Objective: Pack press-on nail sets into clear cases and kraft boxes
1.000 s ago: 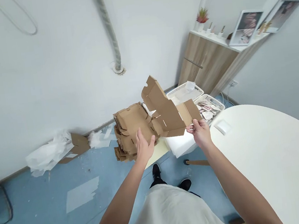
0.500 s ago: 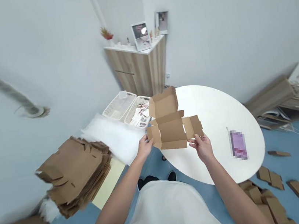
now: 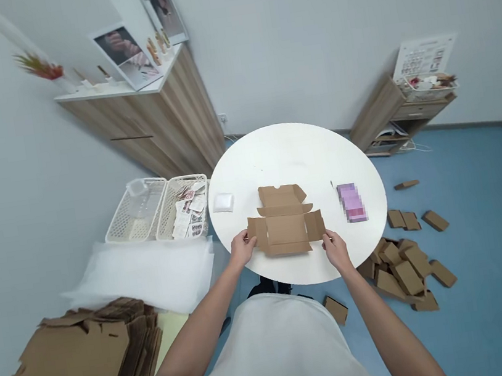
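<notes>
An unfolded brown cardboard box (image 3: 286, 229) lies over the near part of the round white table (image 3: 292, 145), its lid flap pointing away from me. My left hand (image 3: 243, 248) pinches the left side flap. The right side flap is gripped at its outer edge by my right hand (image 3: 335, 249). Right of the cardboard is a purple item (image 3: 352, 202), blurred into blocks. A small white packet (image 3: 223, 202) rests at the table's left edge.
Flat cardboard blanks (image 3: 74, 362) are stacked at the lower left, beside white sheets (image 3: 146, 274). Two white baskets (image 3: 160, 216) stand left of the table, one holding cards. Folded brown boxes (image 3: 406, 275) lie on the floor at right. A wooden cabinet (image 3: 143, 119) stands behind.
The view has turned right, toward the table. The cardboard, held in both hands, has come down from the table's left edge to over the tabletop. The white packet now shows.
</notes>
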A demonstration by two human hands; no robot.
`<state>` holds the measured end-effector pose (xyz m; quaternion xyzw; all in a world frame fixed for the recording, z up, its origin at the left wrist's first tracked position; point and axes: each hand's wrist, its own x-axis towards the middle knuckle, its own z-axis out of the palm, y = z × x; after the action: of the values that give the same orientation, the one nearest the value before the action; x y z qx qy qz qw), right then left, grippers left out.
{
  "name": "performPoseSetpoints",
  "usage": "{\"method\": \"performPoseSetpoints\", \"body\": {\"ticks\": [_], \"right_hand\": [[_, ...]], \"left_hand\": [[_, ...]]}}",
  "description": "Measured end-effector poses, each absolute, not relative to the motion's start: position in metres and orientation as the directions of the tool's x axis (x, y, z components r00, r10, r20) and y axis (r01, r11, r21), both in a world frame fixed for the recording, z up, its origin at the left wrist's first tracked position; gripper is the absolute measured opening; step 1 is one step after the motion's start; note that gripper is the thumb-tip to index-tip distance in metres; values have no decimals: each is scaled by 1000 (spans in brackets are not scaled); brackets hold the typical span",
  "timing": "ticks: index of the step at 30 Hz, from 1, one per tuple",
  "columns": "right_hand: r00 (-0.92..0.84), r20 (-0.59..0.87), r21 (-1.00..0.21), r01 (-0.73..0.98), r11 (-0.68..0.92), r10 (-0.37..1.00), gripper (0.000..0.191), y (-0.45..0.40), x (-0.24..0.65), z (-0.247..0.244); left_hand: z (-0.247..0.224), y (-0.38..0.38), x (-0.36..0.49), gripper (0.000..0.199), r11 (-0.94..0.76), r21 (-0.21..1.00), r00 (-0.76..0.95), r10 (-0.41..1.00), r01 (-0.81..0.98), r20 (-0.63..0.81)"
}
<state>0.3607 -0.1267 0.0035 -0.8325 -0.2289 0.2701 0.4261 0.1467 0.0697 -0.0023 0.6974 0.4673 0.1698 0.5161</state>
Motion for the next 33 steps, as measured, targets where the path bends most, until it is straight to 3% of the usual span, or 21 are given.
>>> {"method": "performPoseSetpoints", "body": {"ticks": [6, 11, 14, 16, 22, 26, 33], "right_hand": [[770, -292, -758, 176, -628, 568, 43, -129, 362, -15], [819, -312, -673, 167, -721, 482, 47, -129, 361, -24], [868, -232, -639, 204, -742, 438, 57, -131, 360, -24], [889, -189, -594, 235, -770, 417, 60, -130, 362, -20], [858, -253, -479, 290, -829, 447, 61, -101, 383, 1], [798, -316, -532, 299, -792, 513, 63, -72, 409, 5], [541, -399, -769, 242, -592, 740, 55, -31, 448, -21]], "left_hand": [[-18, 75, 164, 24, -17, 849, 533, 785, 528, -316], [-28, 79, 162, 41, -14, 821, 513, 787, 570, -343], [-23, 77, 157, 53, -246, 772, 563, 809, 586, -169], [-15, 72, 154, 56, -431, 704, 662, 746, 565, -75], [-3, 46, 164, 47, -759, 518, 909, 404, 395, -101], [-12, 34, 175, 41, -804, 452, 921, 366, 386, -135], [-23, 20, 185, 39, -796, 334, 863, 453, 505, -223]]}}
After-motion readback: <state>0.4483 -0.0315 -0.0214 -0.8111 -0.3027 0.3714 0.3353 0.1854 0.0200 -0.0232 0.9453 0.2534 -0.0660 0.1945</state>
